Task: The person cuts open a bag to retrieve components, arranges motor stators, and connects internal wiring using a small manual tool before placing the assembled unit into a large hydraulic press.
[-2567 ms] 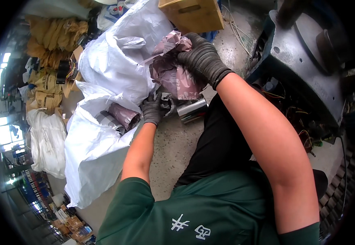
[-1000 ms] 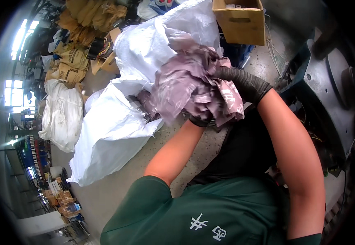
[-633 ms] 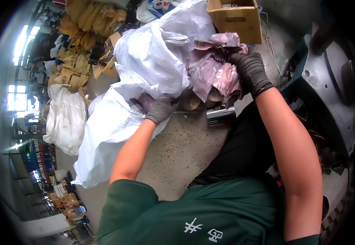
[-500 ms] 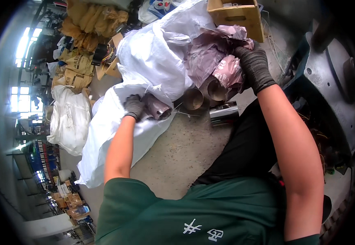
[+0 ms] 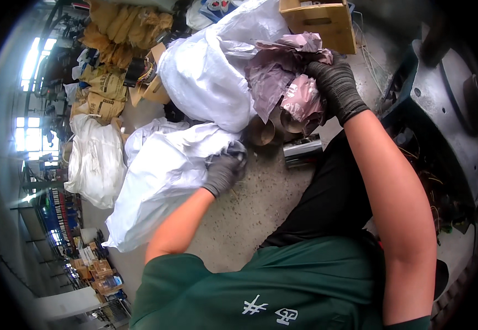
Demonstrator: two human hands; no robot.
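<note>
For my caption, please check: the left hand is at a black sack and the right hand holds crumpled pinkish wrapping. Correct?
Not quite: the sack at the left hand is white, as the head view shows. The right hand does hold pinkish wrapping.

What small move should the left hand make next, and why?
Probably the left hand should lift the edge of the nearer white sack: its mouth is not visible, this hand is at that edge, and the right hand is occupied with the crumpled pink wrapping.
</note>
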